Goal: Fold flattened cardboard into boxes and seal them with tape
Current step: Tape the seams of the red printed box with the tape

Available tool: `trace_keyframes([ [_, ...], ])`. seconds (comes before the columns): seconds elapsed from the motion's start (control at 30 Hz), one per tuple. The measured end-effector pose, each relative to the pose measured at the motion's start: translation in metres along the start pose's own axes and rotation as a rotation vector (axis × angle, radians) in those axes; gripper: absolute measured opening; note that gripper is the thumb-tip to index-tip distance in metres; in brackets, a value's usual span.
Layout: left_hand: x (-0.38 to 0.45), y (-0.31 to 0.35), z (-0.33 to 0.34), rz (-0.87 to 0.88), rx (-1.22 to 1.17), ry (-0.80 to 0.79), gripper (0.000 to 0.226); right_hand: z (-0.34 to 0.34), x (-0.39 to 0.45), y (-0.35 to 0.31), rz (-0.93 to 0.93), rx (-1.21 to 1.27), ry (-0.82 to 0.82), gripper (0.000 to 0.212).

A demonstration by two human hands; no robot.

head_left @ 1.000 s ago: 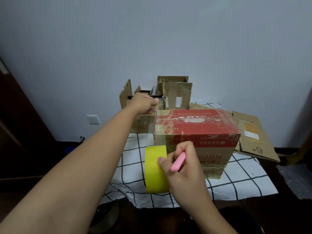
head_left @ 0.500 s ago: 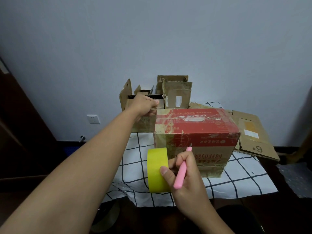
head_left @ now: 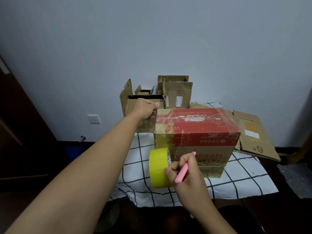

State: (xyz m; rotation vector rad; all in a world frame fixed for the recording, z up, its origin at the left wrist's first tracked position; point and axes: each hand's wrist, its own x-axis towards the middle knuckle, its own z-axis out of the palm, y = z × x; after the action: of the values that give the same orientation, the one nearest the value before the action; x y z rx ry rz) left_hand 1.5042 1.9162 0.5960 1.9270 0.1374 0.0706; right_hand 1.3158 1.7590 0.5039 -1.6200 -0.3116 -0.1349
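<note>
Cardboard box (head_left: 195, 132), red-printed, stands folded on the checked cloth (head_left: 243, 181) over the worktop, and is the reference for all positions below. Against a second ago it has not shifted. A clear strip of tape runs across its left end and down its near-left corner to the yellow tape roll (head_left: 159, 168), which hangs just in front of that corner.

The roll has risen slightly and sits closer to the box face than before; slack is being taken up.

My left hand (head_left: 146, 109) remains at the box's upper-left end, fingers curled, pinching the tape there.

My right hand (head_left: 184, 171), in front of the box's lower-left face, grips the roll and a pink cutter (head_left: 183, 171) together. The cutter has swung from lying flat across my fingers to pointing tip-up at the box face.

Judgement: the strip is laid, and cutting it free comes next. Blade exposure cannot be confirmed.
</note>
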Motion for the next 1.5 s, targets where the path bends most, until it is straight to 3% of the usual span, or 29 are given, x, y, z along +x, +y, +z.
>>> trace_keyframes([
  [0.83, 0.002, -0.005, 0.000, -0.014, -0.033, -0.059, 0.023, 0.000, 0.003, -0.006, 0.018, 0.064, -0.036, 0.031],
  [1.17, 0.003, -0.008, 0.004, -0.043, -0.033, -0.031, 0.033, -0.001, 0.002, -0.006, -0.016, -0.059, -0.013, 0.033],
  [1.27, 0.005, -0.008, 0.005, -0.031, -0.026, -0.022, 0.032, -0.006, 0.003, -0.011, -0.073, -0.204, -0.006, 0.036],
  [1.33, 0.003, -0.007, 0.004, -0.037, -0.075, -0.010, 0.013, -0.008, 0.004, -0.014, -0.170, -0.325, 0.061, 0.036],
  [1.4, 0.002, -0.005, 0.005, -0.059, -0.101, -0.003, 0.036, -0.011, 0.012, -0.020, -0.298, -0.422, 0.161, 0.030],
  [1.5, -0.001, -0.004, 0.005, -0.050, -0.090, 0.011, 0.046, -0.016, 0.036, -0.036, -0.407, -0.500, 0.142, 0.021],
])
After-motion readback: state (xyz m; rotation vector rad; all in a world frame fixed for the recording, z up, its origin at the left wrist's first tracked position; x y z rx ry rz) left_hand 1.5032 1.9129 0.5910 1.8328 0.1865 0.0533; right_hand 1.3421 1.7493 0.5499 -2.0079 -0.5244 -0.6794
